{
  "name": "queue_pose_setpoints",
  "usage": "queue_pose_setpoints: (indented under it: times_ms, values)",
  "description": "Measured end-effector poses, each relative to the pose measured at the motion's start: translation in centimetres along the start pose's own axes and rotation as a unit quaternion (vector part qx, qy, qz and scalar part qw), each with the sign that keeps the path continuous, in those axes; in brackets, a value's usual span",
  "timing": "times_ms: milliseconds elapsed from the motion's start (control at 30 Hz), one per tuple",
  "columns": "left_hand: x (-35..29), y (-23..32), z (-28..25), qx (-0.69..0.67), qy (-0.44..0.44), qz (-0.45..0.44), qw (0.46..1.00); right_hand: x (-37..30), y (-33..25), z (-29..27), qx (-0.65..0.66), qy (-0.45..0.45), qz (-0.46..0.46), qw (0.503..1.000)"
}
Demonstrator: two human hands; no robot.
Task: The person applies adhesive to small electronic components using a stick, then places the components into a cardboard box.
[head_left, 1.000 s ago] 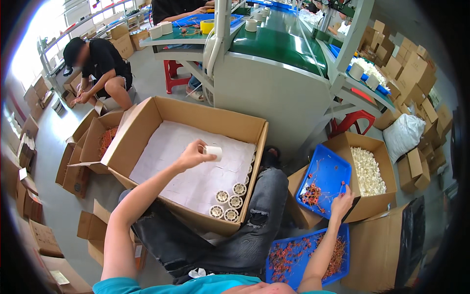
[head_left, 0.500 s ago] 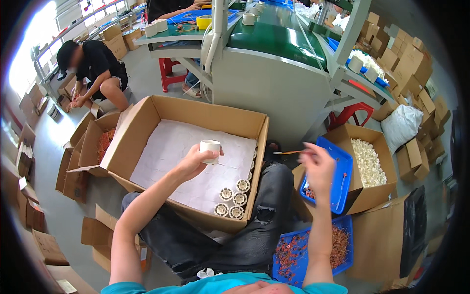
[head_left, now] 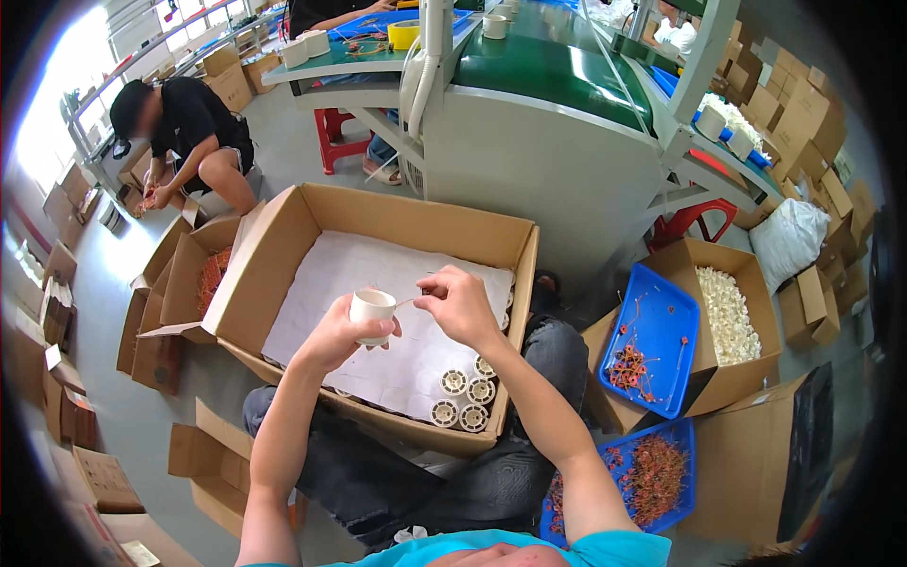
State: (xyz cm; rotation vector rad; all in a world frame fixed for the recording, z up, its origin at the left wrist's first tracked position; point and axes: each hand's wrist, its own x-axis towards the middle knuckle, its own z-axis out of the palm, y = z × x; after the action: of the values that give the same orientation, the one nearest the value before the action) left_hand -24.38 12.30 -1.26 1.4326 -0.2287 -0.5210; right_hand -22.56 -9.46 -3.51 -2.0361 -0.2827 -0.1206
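Note:
Above the open carton (head_left: 453,210), my left hand (head_left: 331,338) is closed around a short white cylinder, cup-like with an open top (head_left: 371,317). Just right of it, my right hand (head_left: 461,304) pinches a thin wire-like piece (head_left: 406,301) pointing toward the cylinder's rim; its exact kind is too small to make out. White paper (head_left: 397,260) lies in the carton beneath both hands. At the carton's near right corner stand several white cylinders (head_left: 454,382) with slotted round ends facing up.
To my right, a blue tray (head_left: 675,345) holds red wired parts, beside a carton of white pieces (head_left: 727,317). A lower blue tray (head_left: 685,491) is heaped with more wired parts. A person (head_left: 194,142) crouches far left. A green conveyor (head_left: 548,76) stands ahead.
My right hand has come left from beside the blue tray to the white cylinder, carrying the thin piece. My left hand has drawn slightly nearer and left with the cylinder.

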Motion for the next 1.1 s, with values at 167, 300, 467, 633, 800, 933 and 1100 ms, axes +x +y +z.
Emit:
queue_pose_setpoints:
  times_ms: [167, 300, 467, 633, 800, 933, 1100]
  values:
    - [-0.8, 0.4, 0.0, 0.038, -0.009, 0.008, 0.999, -0.2, -0.1, 0.2, 0.175, -0.038, 0.020, 0.984]
    - [-0.9, 0.5, -0.2, 0.048, 0.031, 0.022, 0.998, -0.4, 0.2, 0.9, 0.201, -0.015, 0.024, 0.979]
    - [-1.1, 0.4, -0.1, 0.127, 0.051, 0.027, 0.990, -1.1, 0.0, 2.1, 0.065, 0.064, -0.119, 0.989]
    - [-1.0, 0.3, 0.3, 0.161, 0.038, 0.027, 0.986, -1.1, 0.2, 2.1, 0.096, 0.067, -0.115, 0.986]
    - [-1.1, 0.3, -0.3, 0.131, 0.052, 0.010, 0.990, -1.1, 1.0, 3.2, 0.031, 0.078, -0.183, 0.979]
    - [-0.9, -0.1, -1.1, 0.035, 0.009, 0.031, 0.999, -1.2, 1.0, 4.0, 0.003, 0.054, -0.192, 0.980]
    - [-0.8, -0.6, -2.5, -0.071, -0.058, 0.041, 0.995, -1.3, 1.2, 3.2, 0.028, -0.009, -0.151, 0.988]
